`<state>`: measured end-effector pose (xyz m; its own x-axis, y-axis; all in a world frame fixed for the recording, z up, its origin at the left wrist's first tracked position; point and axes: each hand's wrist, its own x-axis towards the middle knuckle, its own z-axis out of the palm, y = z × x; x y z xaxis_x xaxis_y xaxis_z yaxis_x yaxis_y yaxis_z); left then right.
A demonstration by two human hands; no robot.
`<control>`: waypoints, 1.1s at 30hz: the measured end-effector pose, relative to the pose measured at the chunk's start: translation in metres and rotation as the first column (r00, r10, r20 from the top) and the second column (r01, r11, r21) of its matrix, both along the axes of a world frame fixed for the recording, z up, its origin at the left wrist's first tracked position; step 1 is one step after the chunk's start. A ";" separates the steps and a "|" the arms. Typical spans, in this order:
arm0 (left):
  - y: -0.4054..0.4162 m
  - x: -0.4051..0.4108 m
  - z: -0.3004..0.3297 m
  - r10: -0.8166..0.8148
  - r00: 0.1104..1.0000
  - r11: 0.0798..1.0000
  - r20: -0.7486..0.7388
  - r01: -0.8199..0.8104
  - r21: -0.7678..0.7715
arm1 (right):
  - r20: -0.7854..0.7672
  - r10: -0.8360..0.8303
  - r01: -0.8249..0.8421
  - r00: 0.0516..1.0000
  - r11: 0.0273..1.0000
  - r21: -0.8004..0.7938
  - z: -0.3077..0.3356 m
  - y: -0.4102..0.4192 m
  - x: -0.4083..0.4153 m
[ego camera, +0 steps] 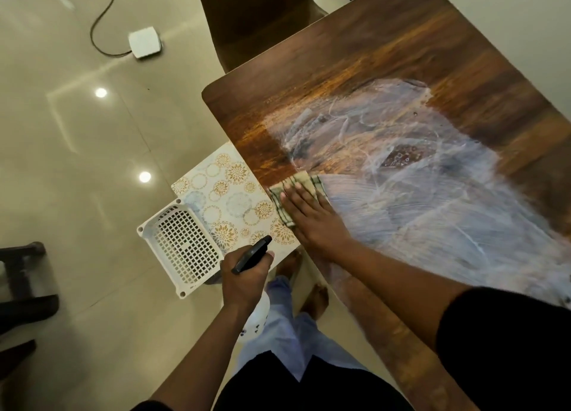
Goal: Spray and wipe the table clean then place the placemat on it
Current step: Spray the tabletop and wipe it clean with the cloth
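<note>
We see the dark wooden worktop [386, 55] filling the upper right of the view, its surface smeared with pale soapy streaks [417, 194] that spread from the centre out toward four o'clock. Our right hand [312, 219] lies flat near the worktop's left edge, fingers [293, 196] stretched out and close together, pressing down on a checked cloth [296, 185] whose folded end pokes out at eleven o'clock from the fingertips. Our left hand [244, 274] hangs off the worktop at about seven o'clock from the right one, its fingers curled closed around the black head of a spray bottle [251, 254]; the white body of the bottle shows just below the wrist. The placemat [228, 200], white with gold and pale blue circular flowers, lies off the worktop just beside its left edge, at nine o'clock from the cloth; what it rests on is hidden. A white perforated plastic basket [182, 243] overlaps the placemat's lower left corner. A brown chair [253, 18] stands at twelve o'clock against the worktop's far edge. On the glossy tiled floor [77, 148], at ten o'clock, sits a small white box [145, 42] with a dark cable [102, 18] trailing from it.
</note>
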<state>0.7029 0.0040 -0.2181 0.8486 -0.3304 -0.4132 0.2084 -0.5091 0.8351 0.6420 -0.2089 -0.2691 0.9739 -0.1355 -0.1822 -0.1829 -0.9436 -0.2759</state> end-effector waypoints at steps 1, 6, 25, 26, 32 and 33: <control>0.004 -0.003 0.000 0.014 1.000 1.000 0.009 -0.014 0.008 | -0.016 0.012 -0.012 1.000 1.000 0.012 0.003 -0.004 0.022; 0.011 -0.012 0.003 0.087 0.996 0.996 0.019 -0.087 0.016 | -0.099 0.009 -0.003 0.995 0.998 0.062 0.018 -0.001 0.106; 0.000 -0.003 0.027 -0.097 0.988 0.995 -0.122 0.098 0.006 | -0.056 -0.057 0.056 0.997 0.998 -0.021 0.004 0.041 -0.141; 0.001 -0.003 0.028 -0.119 0.984 0.993 -0.134 0.119 -0.007 | -0.066 -0.065 0.064 0.996 0.998 -0.020 0.006 0.042 -0.134; 0.004 0.001 0.032 -0.245 0.959 0.970 -0.143 0.242 -0.038 | -0.061 -0.081 0.078 0.995 0.996 -0.046 0.008 0.040 -0.050; 0.003 0.002 0.032 -0.254 0.957 0.967 -0.143 0.251 -0.037 | -0.064 -0.095 0.092 0.993 0.994 -0.054 0.008 0.040 -0.040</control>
<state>0.7046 0.0073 -0.1860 0.6677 -0.5348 -0.5178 0.1945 -0.5461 0.8148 0.6023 -0.1684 -0.2616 0.9424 -0.2362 -0.2366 -0.2874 -0.9341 -0.2120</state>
